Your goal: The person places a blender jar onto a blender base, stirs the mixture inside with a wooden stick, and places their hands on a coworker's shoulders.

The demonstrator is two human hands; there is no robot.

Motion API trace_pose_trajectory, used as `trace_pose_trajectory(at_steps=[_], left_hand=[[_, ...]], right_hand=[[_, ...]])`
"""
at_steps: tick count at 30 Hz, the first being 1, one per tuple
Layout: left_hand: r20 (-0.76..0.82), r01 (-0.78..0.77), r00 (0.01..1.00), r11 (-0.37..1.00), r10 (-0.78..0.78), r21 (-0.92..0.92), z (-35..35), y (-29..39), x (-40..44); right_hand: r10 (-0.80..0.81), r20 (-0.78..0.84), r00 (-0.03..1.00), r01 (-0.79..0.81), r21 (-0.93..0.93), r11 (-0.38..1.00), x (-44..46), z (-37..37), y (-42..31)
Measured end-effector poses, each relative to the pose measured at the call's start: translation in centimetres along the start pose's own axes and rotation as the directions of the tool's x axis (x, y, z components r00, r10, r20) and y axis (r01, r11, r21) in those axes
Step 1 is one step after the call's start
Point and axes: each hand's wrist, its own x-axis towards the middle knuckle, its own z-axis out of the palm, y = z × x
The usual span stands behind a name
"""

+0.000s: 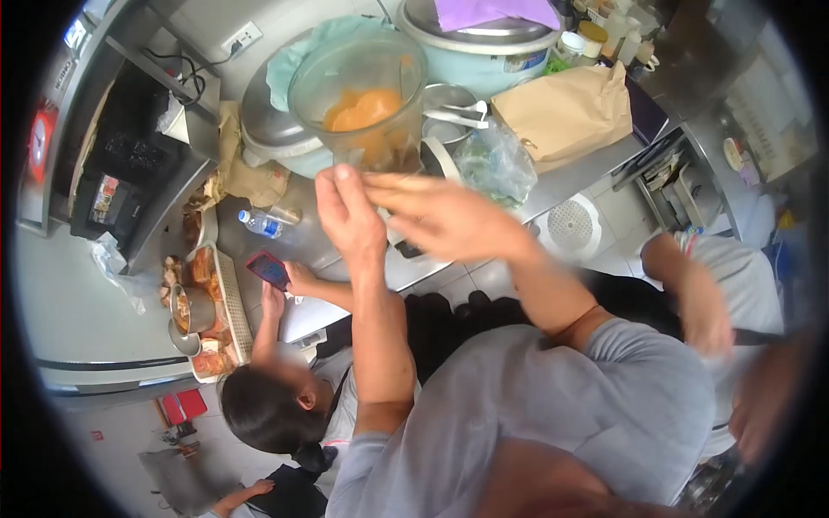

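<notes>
- Clear tub, just beyond both hands among lidded pots: probably stiff, bottom-weighted by its orange contents, perhaps slippery; best cupped around both side walls.
- Left hand: fingers partly curled; cannot tell whether it grips anything.
- Right hand: blurred, fingers extended, apparently empty.

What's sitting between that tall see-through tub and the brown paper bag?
In the head view, between the clear tub and the paper bag: round metalware and a clear plastic bag holding something green.
</notes>
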Motion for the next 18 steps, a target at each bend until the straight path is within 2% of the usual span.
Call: trace_pose_trajectory(at_steps=[1, 2, 3, 5, 6, 8, 12, 15, 18], left_hand=[[-0.031, 0.053, 0.998, 0.982, -0.059, -0.179, 0.4, -1.5, 0.5], [-0.036, 0.058, 0.997, 0.981, -0.065, -0.183, 0.5, -1.2, 1.0], [-0.103, 0.08, 0.99, 0.981, -0.1, -0.176, 0.8, -0.3, 1.8], [-0.183, 0.091, 0.974, 0.969, -0.134, -0.228, 0.7, -0.4, 3.1], [-0.187, 0.089, 0.973, 0.969, -0.134, -0.23, 0.3, -0.4, 3.7], [-0.198, 0.207, 0.939, 0.92, -0.282, -0.332, -0.4, 0.1, 4.4], [-0.292, 0.208, 0.909, 0.931, -0.298, -0.301, 0.1, 0.4, 4.5], [-0.383, 0.178, 0.874, 0.93, -0.3, -0.322, 0.8, 0.6, 4.8], [-0.367, 0.137, 0.888, 0.921, -0.278, -0.365, 0.8, 0.6, 4.8]], right_hand=[[0.015, 0.066, 0.998, -0.023, 0.125, 0.992, -1.0, -2.2, 0.4], [0.203, -0.028, 0.979, -0.178, 0.37, 0.912, -2.4, -3.1, 1.1], [0.394, -0.075, 0.916, -0.275, 0.599, 0.752, -3.6, -3.9, 2.0], [0.482, -0.239, 0.843, -0.328, 0.482, 0.813, -5.8, -5.7, 4.1], [0.479, -0.237, 0.845, -0.327, 0.48, 0.814, -6.8, -6.6, 4.8], [0.585, -0.236, 0.776, -0.419, 0.501, 0.757, -7.9, -7.6, 5.7], [0.615, -0.198, 0.764, -0.478, 0.467, 0.744, -7.4, -8.1, 8.0], [0.581, -0.112, 0.806, -0.462, 0.495, 0.736, -5.5, -8.3, 10.2], [0.56, -0.05, 0.827, -0.47, 0.486, 0.737, -4.0, -8.8, 12.3]])
